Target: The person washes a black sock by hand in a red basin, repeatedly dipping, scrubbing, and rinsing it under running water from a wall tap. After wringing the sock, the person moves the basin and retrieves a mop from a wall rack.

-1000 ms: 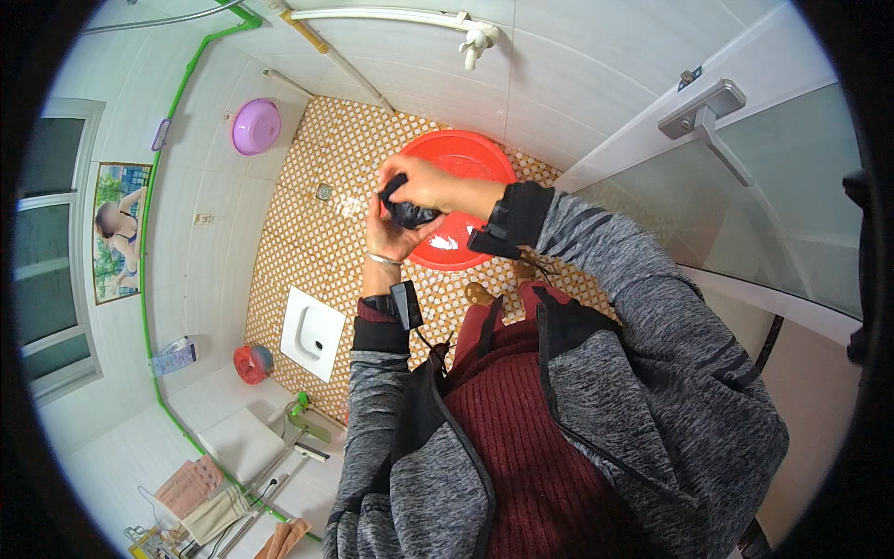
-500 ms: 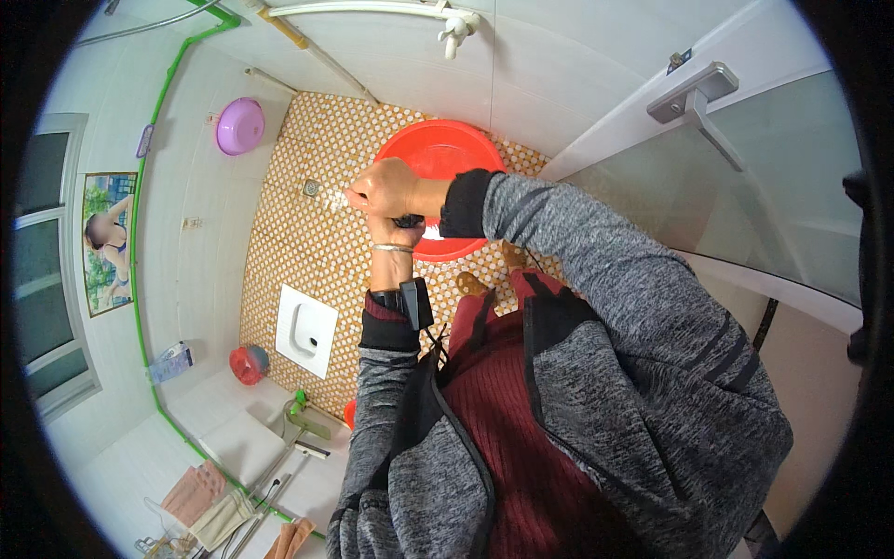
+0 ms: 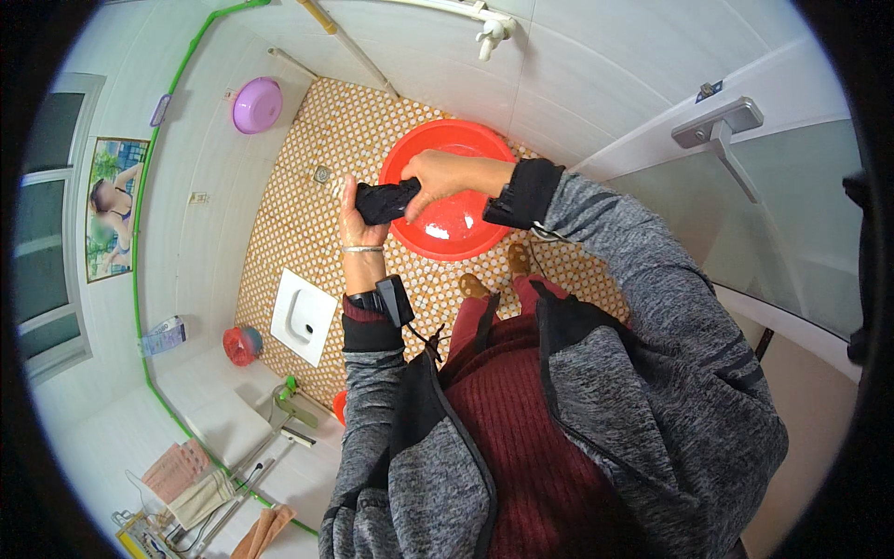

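Black cloth (image 3: pixel 386 201), above red basin (image 3: pixel 449 136)'s left rim | our right hand (image 3: pixel 436 180): fingers clamped on it | our left hand (image 3: pixel 366 233): fingers partly hidden, grip we can't tell | package (image 3: pixel 164 337) left of basin: print illegible

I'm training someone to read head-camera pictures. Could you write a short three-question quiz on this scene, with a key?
1. True or false: both the left hand and the right hand touch the black cloth.

2. What colour is the large basin that the right hand partly covers in the picture?
A) purple
B) red
C) white

3. Fill in the gap: a silvery band circles the person's ____ wrist.

Key: 1 true; 2 B; 3 left.
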{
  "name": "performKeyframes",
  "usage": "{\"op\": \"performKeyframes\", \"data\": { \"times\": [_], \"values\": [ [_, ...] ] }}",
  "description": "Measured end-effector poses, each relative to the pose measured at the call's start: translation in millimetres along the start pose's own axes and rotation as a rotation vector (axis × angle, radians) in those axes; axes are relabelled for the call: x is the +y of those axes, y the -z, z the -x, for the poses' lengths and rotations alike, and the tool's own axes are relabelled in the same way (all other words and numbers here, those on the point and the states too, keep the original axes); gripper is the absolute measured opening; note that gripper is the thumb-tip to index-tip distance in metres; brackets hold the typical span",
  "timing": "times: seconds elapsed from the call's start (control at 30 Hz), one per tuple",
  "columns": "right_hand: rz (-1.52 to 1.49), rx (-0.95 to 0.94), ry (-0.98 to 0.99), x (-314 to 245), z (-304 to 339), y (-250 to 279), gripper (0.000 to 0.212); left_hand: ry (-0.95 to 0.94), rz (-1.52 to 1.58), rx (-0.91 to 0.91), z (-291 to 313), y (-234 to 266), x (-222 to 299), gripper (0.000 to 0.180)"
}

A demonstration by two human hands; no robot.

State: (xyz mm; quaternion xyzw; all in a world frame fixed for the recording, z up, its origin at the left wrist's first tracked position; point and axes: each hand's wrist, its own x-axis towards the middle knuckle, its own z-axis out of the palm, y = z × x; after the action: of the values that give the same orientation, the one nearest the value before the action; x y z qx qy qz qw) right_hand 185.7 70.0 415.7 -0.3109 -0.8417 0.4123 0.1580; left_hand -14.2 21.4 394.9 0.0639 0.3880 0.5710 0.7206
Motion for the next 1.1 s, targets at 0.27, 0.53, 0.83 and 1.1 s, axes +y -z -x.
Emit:
{"op": "performKeyframes", "data": {
  "times": [0.27,0.53,0.83,1.1],
  "values": [
    [-0.977,0.361,0.012,-36,-8,-18,0.032,0.061,-0.016,-0.136,-18,13,-23,0.023],
    [-0.062,0.55,0.123,-65,-17,-37,0.021,-0.128,-0.038,0.267,42,-54,-42,0.024],
    [0.103,0.507,0.082,-62,-13,-34,0.032,-0.147,-0.111,0.269,18,-35,-46,0.032],
    [0.213,0.501,-0.11,-12,-30,-22,0.037,0.339,-0.021,-0.001,5,-26,-27,0.032]
  ]
}}
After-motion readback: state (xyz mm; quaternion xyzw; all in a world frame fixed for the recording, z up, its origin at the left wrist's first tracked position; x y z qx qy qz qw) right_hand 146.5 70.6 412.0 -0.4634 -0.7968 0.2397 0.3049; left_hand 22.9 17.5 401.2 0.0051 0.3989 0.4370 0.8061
